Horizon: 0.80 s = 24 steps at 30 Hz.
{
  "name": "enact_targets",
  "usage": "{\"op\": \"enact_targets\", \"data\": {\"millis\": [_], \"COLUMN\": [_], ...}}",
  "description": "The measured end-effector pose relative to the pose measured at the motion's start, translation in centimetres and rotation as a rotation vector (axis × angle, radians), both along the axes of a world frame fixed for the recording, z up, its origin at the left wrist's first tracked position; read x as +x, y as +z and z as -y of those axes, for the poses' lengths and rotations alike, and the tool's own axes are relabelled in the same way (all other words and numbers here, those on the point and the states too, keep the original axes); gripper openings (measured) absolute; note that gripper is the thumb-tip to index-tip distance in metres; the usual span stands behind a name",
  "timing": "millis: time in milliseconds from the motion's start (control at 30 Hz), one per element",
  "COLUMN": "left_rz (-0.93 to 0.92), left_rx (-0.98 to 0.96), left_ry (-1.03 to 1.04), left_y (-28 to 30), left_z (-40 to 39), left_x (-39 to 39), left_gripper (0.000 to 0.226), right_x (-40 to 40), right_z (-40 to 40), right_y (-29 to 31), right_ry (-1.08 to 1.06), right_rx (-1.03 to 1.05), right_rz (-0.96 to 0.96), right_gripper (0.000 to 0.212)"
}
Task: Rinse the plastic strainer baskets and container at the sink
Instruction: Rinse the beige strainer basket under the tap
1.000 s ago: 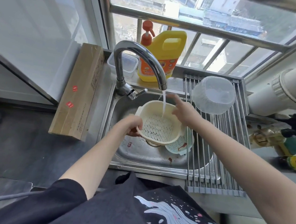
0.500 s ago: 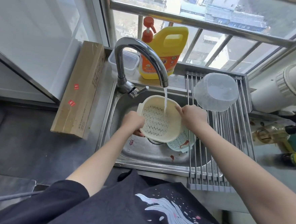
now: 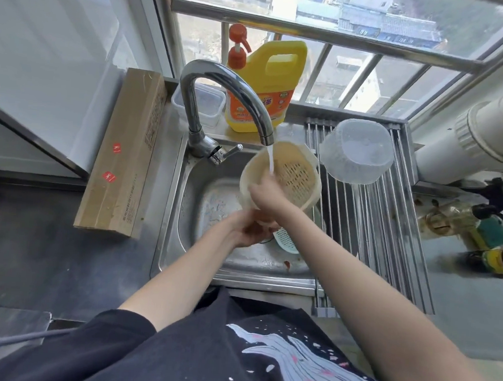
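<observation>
Rinsing cream perforated plastic strainer basket [image 3: 293, 175] under curved chrome faucet [image 3: 230, 99]; left hand [image 3: 249, 230] cradling its base, right hand [image 3: 266, 196] rubbing inside. Next: turning, draining.

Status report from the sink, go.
Both hands on the cream strainer basket: left hand under it, right hand at its rim. Basket tilted under the running faucet. Green strainer waits in the sink. Nothing in the way.

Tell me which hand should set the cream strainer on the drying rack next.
Probably the right hand: it grips the cream strainer's near rim and is on the drying rack's side. The left hand supports it from beneath, farther from the rack.
</observation>
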State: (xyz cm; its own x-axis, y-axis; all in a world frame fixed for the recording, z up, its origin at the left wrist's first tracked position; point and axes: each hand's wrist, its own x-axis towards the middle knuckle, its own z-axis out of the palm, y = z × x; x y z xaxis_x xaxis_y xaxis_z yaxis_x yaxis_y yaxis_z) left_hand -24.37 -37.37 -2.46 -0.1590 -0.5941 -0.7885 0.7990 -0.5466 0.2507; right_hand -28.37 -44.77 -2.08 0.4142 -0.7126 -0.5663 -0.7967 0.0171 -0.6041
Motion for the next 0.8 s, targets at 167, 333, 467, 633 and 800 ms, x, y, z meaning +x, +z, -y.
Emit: {"op": "enact_targets", "data": {"millis": [167, 333, 467, 633, 800], "left_rz": [-0.052, 0.081, 0.150, 0.381, 0.471], "left_rx": [-0.026, 0.110, 0.181, 0.191, 0.227], "left_ry": [0.199, 0.335, 0.225, 0.132, -0.186], "left_y": [0.5, -0.4, -0.7, -1.3, -0.2], "left_z": [0.6, 1.4, 0.7, 0.9, -0.3], "left_x": [-1.3, -2.0, -1.8, 0.4, 1.0], "left_gripper": [0.036, 0.033, 0.015, 0.041, 0.034], "right_x": [-0.2, -1.0, -2.3, -5.7, -6.9], "right_z": [-0.7, -1.6, -0.2, 3.6, 5.8], "right_y": [1.8, 3.6, 4.3, 2.9, 1.6], "right_ry": [0.358, 0.737, 0.866, 1.197, 1.359], "right_rx": [-0.006, -0.137, -0.235, -0.557, -0.935], "right_rz": [0.045, -0.255, -0.543, -0.740, -0.786], "right_gripper": [0.074, 0.048, 0.051, 0.045, 0.063]}}
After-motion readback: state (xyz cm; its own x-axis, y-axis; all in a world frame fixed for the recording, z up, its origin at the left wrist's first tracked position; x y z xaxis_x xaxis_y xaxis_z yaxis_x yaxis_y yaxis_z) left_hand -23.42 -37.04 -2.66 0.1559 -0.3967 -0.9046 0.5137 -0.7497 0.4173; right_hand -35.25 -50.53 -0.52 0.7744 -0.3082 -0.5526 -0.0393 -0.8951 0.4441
